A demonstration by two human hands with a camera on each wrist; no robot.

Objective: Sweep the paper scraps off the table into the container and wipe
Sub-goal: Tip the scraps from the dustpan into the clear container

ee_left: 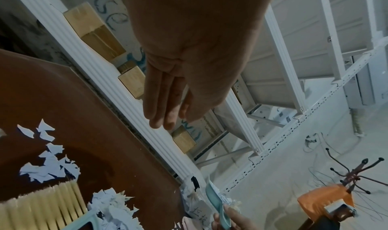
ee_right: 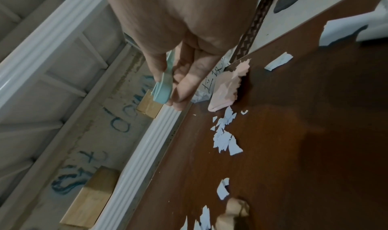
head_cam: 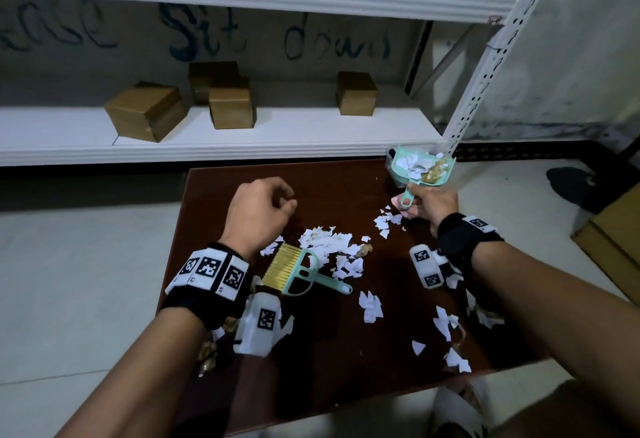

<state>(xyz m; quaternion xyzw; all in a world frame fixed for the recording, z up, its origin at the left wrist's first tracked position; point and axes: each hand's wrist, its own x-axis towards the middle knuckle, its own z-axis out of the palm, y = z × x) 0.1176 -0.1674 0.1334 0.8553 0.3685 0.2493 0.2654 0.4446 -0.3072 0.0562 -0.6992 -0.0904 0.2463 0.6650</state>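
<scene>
At the bench's far right corner, my right hand pinched the dustpan, tipped over the container. My left hand hung loose and empty; the brush lay just behind it among the paper scraps, handle pointing right.

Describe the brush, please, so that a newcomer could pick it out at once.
On the brown table, look near the left hand, beside the biggest heap of paper scraps. The brush lies flat there, untouched: mint-green handle, straw-yellow bristles, unlike the dustpan the right hand holds.
</scene>
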